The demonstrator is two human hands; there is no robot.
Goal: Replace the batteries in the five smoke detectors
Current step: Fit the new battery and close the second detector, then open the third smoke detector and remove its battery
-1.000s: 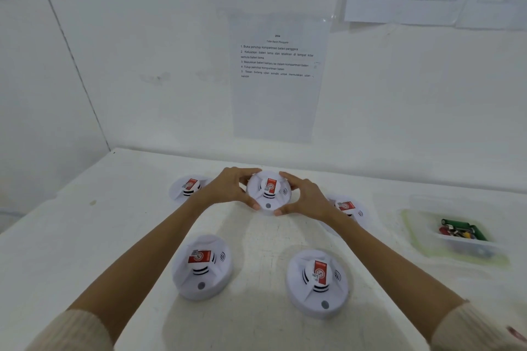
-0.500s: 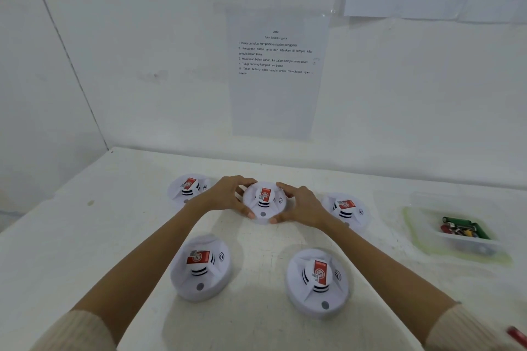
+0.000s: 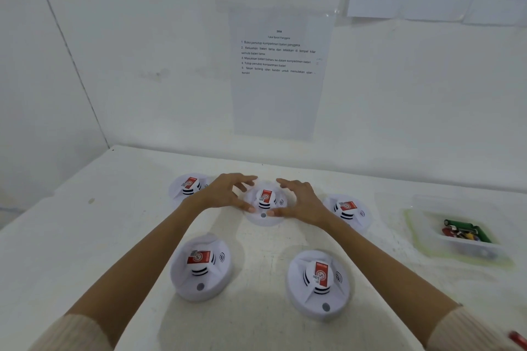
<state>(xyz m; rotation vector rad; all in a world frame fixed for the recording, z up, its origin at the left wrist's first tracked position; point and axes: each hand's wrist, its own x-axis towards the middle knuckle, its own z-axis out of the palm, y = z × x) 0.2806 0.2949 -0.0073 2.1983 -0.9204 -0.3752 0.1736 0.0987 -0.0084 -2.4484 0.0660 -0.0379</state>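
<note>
Several white round smoke detectors with red labels lie on the white table [image 3: 85, 236]. The middle back detector [image 3: 265, 203] rests on the table between my two hands. My left hand [image 3: 225, 193] is at its left side and my right hand [image 3: 302, 202] at its right. Both thumbs touch its front rim, while the fingers are spread and lifted off its far side. The other detectors lie at the back left [image 3: 188, 186], back right [image 3: 348, 209], front left [image 3: 201, 266] and front right [image 3: 318, 282].
A clear plastic tub [image 3: 422, 236] at the right holds green and red batteries [image 3: 462, 232]. A small red object [image 3: 517, 339] shows at the bottom right corner. An instruction sheet [image 3: 278, 71] hangs on the wall behind the table.
The middle detector, held up in both hands a second ago, has come down onto the table. My fingers have opened and lifted off its far side.
</note>
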